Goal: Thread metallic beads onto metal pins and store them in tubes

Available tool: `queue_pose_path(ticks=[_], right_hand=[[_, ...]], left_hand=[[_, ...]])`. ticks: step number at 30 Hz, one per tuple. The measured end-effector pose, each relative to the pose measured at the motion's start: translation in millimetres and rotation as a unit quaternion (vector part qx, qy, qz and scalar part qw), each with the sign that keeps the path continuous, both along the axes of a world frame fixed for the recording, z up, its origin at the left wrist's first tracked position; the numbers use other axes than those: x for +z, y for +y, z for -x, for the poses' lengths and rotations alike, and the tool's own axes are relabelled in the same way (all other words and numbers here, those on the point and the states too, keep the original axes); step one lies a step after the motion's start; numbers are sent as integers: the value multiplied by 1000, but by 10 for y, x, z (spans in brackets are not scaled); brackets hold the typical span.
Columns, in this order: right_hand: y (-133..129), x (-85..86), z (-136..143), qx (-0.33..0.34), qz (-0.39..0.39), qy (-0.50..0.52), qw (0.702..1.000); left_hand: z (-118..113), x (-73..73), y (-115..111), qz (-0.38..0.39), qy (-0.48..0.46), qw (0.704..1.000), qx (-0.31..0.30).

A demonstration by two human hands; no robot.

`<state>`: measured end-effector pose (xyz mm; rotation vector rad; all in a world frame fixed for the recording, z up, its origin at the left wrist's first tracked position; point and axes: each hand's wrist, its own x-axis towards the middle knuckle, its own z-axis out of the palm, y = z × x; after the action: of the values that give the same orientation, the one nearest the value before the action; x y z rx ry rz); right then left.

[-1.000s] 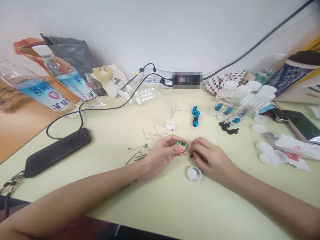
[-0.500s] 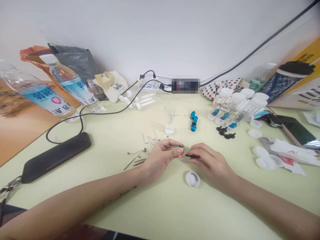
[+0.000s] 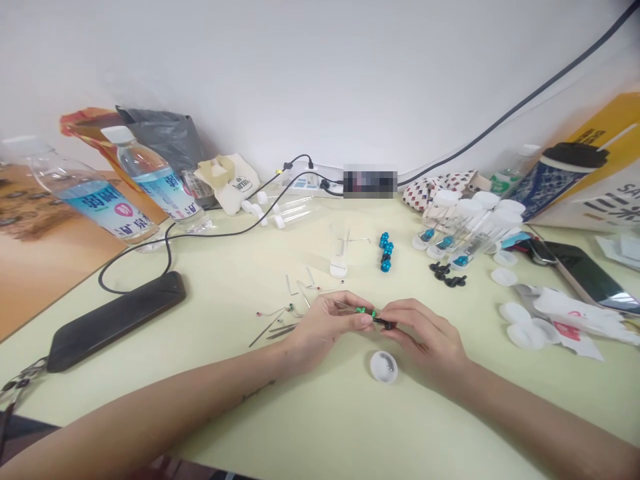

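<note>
My left hand (image 3: 325,327) pinches a small green metal piece (image 3: 361,310), with a thin metal rod running back over the fingers. Closed on a small black part (image 3: 384,323), my right hand (image 3: 425,333) brings it up against the green piece; whether the two are joined I cannot tell. Just below the hands sits a white cap (image 3: 384,367) with small shiny bits inside. A clear tube (image 3: 340,248) stands upright on its white base beyond my left hand. Thin rods and hex keys (image 3: 280,327) lie scattered left of that hand.
Blue metal pieces (image 3: 386,252) form a row beyond the hands, with black thumb-screw-like parts (image 3: 447,275) to their right. Filled tubes (image 3: 465,227) stand behind those. A power bank (image 3: 117,320), bottles (image 3: 160,180) and a cable (image 3: 215,235) occupy the left; a phone (image 3: 590,273) lies right.
My right hand has moved left, carrying the black part from just beside the green piece to contact with it. The whole view has shifted slightly downward.
</note>
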<state>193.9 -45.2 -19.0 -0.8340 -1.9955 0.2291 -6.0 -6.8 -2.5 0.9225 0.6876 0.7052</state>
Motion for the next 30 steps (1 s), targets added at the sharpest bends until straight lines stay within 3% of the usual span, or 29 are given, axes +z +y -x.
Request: queue_pose_path(ticks=[14,30], right_hand=[[-29,22,14,-24,9,29,999],[-71,-30,13,-37,-62,22,997]], left_hand=[[38,-9,36,33,-35,999,-18],[30,-41,-5,31,-21,999,-24]])
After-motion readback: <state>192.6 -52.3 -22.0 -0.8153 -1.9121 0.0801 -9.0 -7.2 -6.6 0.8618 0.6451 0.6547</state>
